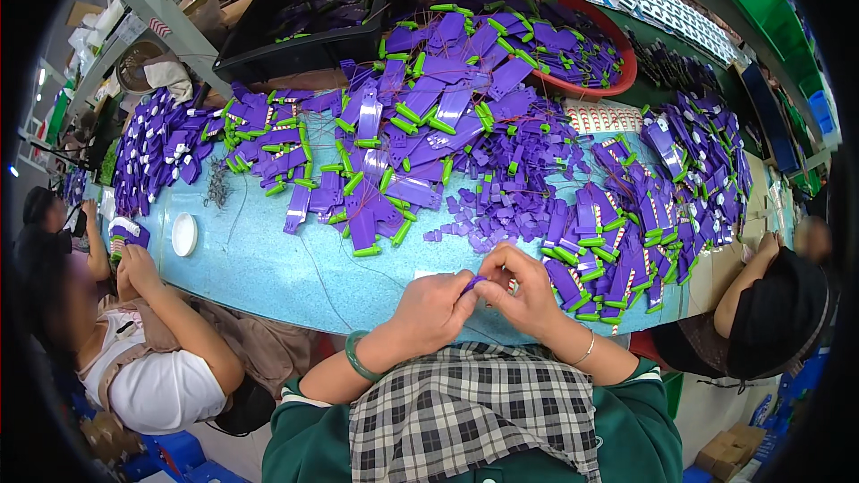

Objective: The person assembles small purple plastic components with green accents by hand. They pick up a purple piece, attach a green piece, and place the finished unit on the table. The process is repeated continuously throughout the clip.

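Note:
Close to the table's front edge, my left hand (431, 309) pinches a small purple plastic piece (474, 283) between thumb and fingers. My right hand (524, 293) meets it there, its thumb and forefinger closed on the same piece. The fingers hide most of the piece. A bit of red-and-white striped material (512, 284) shows by my right fingers. Just beyond my hands lie small loose purple pieces (488, 215). To the right is a heap of purple parts with green ends and striped strips (617, 246).
A larger heap of purple and green parts (403, 139) with thin wires covers the middle of the blue table (259, 255). A black bin (234, 67) and a red basin (617, 80) stand behind. A white dish (184, 234) sits left. Co-workers sit on both sides.

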### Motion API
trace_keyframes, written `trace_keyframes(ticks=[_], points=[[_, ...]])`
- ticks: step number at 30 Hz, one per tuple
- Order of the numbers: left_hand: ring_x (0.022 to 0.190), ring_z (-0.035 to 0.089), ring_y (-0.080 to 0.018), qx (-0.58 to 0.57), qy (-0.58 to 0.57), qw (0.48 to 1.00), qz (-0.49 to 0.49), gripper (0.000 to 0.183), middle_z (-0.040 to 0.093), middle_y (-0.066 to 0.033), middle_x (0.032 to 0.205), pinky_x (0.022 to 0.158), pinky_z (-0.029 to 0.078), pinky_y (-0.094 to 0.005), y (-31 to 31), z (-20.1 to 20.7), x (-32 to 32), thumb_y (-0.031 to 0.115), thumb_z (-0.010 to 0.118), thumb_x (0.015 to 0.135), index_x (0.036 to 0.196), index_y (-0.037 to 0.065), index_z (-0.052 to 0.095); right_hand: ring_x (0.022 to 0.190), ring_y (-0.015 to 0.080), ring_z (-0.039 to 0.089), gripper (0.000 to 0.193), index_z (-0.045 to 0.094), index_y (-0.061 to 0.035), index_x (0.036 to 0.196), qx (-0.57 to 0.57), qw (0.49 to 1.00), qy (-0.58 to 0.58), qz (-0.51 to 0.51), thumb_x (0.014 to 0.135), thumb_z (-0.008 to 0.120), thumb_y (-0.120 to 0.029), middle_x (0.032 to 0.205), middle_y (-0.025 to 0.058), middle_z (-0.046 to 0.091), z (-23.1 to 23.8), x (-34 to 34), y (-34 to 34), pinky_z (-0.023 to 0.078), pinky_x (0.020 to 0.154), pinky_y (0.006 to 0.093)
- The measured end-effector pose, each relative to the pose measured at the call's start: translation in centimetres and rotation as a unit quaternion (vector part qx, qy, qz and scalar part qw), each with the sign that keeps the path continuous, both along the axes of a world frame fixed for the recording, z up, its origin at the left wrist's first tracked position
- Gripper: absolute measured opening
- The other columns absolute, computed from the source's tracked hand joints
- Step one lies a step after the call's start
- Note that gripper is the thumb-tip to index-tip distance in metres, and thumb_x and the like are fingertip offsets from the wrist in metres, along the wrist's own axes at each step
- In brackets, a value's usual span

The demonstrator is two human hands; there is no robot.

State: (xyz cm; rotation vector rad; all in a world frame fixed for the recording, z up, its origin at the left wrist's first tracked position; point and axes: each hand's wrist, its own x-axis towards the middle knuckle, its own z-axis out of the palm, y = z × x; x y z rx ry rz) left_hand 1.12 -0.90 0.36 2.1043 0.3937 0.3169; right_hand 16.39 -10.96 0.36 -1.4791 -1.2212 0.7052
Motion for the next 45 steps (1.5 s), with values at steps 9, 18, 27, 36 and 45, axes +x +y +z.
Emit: trace_keyframes(ticks=[9,18,27,36,45], points=[[0.054,0.058,-0.0165,-0.246,0.036,0.969,-0.010,0.026,0.058,-0.0053,0.059,0.053,0.045,-0.0322,-0.2,-0.1,-0.4,0.023,0.047,0.097,0.081,0.003,0.055,0.060,0.0099,0.054,0.013,0.058,-0.0013,0.086,-0.072,0.994,0.074,0.029,0.086,0.067,-0.010,0.077,0.0048,0.056,-0.2,-0.3,-0.1,0.041,0.052,0.0243],[0.090,0.051,-0.0155,-0.213,-0.165,0.955,0.122,0.027,0.050,-0.0062,0.094,0.078,0.042,-0.0276,1.4,-0.3,0.3,0.021,0.048,0.099,0.096,-0.001,0.063,0.083,0.0152,0.060,0.039,0.051,-0.0054,0.114,-0.050,0.986,0.153,0.033,0.079,0.070,-0.010,0.087,0.0034,0.059,-0.2,-1.1,2.0,0.045,0.077,0.0295],[0.078,0.053,-0.0098,-0.188,-0.153,0.956,0.165,0.025,0.052,-0.0024,0.086,0.068,0.043,-0.0239,2.0,0.0,-0.6,0.019,0.049,0.098,0.096,-0.001,0.064,0.093,0.0283,0.057,0.044,0.058,-0.0039,0.108,-0.005,0.904,-0.421,-0.074,0.071,0.075,-0.019,0.096,0.0092,0.061,4.9,4.7,1.1,0.042,0.086,0.0378],[0.075,0.059,-0.0324,0.073,-0.056,0.994,0.063,0.017,0.058,-0.0144,0.087,0.067,0.049,-0.0391,2.1,-0.6,-0.3,0.012,0.064,0.084,0.095,0.000,0.060,0.066,0.0203,0.061,0.008,0.059,-0.0011,0.086,-0.135,0.988,-0.048,-0.057,0.085,0.062,-0.008,0.073,0.0104,0.061,2.2,5.4,-0.7,0.047,0.061,0.0311],[0.080,0.062,-0.0339,0.299,0.195,0.871,0.337,0.052,0.061,-0.0145,0.086,0.064,0.049,-0.0422,7.9,-1.6,-3.8,0.022,0.078,0.073,0.111,0.004,0.048,0.096,0.0290,0.059,0.031,0.062,-0.0062,0.098,-0.157,0.780,-0.558,-0.236,0.072,0.075,-0.015,0.109,0.0082,0.058,5.2,10.5,-2.7,0.052,0.073,0.0400]])
